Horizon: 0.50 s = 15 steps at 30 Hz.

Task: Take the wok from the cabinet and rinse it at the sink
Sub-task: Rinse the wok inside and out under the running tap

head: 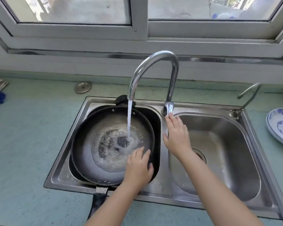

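While sitting wet in the left basin of the sink (pixel 163 195) under the running faucet (pixel 153 66), wok (pixel 91 144): likely heavy, rigid, slippery; best gripped at handle (pixel 99 198); left hand (pixel 138 167) spread on rim, right hand (pixel 176 134) open, fingertips at faucet lever.

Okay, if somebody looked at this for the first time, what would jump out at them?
Probably the water stream pouring from the tall curved faucet into the dark wok in the left sink basin. Then the hands: the left hand on the wok's near rim, the right hand touching the faucet lever.
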Each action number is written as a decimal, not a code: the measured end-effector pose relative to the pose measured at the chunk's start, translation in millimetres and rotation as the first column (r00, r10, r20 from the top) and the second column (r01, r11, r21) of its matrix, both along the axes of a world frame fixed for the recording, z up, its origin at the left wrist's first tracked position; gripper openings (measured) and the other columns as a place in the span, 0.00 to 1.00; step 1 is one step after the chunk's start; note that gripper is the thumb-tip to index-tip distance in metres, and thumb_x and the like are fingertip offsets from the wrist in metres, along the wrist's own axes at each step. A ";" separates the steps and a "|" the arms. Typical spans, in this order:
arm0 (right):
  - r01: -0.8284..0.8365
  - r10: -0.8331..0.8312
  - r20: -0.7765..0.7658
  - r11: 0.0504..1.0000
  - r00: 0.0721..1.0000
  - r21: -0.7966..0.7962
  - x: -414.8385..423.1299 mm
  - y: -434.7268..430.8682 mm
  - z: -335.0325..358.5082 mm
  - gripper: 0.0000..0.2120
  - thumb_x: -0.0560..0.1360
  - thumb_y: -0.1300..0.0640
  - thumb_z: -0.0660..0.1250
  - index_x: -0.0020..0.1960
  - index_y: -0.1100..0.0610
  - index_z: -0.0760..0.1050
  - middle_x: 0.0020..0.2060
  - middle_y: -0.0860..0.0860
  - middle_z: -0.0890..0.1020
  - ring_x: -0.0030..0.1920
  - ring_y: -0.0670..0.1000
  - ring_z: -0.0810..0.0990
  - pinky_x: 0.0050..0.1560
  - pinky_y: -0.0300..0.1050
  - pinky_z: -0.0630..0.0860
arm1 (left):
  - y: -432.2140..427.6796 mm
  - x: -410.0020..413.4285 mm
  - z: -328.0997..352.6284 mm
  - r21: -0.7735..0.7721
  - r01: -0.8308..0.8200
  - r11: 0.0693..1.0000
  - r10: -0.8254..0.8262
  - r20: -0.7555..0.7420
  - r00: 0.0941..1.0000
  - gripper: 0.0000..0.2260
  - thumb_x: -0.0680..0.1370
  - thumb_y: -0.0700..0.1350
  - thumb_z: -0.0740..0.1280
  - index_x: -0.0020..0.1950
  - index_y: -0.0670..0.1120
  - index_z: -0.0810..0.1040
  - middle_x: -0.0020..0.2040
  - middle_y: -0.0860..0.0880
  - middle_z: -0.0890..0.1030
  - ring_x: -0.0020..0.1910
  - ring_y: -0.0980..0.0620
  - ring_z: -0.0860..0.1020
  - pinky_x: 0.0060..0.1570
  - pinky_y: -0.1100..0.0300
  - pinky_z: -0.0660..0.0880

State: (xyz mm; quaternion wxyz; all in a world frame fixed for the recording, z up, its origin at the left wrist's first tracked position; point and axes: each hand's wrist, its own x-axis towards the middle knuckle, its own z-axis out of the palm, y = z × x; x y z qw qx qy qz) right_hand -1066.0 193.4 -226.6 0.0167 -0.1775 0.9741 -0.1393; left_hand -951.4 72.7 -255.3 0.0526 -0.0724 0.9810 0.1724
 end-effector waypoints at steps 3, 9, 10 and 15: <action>0.012 -0.011 -0.058 1.000 0.998 0.020 -0.8 2.0 -14.4 0.36 0.58 0.61 0.77 0.64 0.63 0.72 0.64 0.58 0.77 0.61 0.62 0.77 0.48 0.63 0.78 | 1.5 -3.3 -4.3 -0.020 0.001 1.000 0.000 0.048 0.999 0.21 0.65 0.51 0.56 0.50 0.48 0.82 0.50 0.46 0.84 0.48 0.46 0.83 0.40 0.52 0.81; 0.027 -0.029 -0.090 0.999 0.996 -0.021 8.4 0.5 -28.6 0.40 0.59 0.56 0.75 0.68 0.60 0.64 0.67 0.55 0.73 0.62 0.55 0.71 0.53 0.62 0.76 | 3.6 -1.3 -14.9 -0.031 0.013 0.999 -0.010 0.105 0.994 0.22 0.65 0.51 0.56 0.52 0.46 0.82 0.51 0.45 0.83 0.49 0.45 0.83 0.42 0.51 0.81; 0.033 -0.035 -0.070 0.999 0.997 -0.024 11.3 -0.1 -31.2 0.40 0.59 0.56 0.75 0.68 0.60 0.64 0.67 0.54 0.73 0.61 0.56 0.74 0.54 0.62 0.76 | 4.3 -1.2 -15.5 -0.032 0.012 0.999 -0.009 0.103 0.995 0.22 0.65 0.51 0.56 0.53 0.46 0.81 0.51 0.44 0.83 0.49 0.45 0.83 0.42 0.51 0.81; 0.088 -0.092 -0.043 0.994 0.995 -0.071 18.4 -3.7 -33.2 0.34 0.64 0.53 0.67 0.68 0.61 0.67 0.68 0.55 0.72 0.61 0.58 0.77 0.55 0.66 0.73 | 3.5 2.7 -13.2 -0.044 0.009 0.999 -0.005 0.088 0.996 0.23 0.66 0.51 0.56 0.53 0.44 0.81 0.51 0.42 0.83 0.49 0.43 0.82 0.43 0.50 0.81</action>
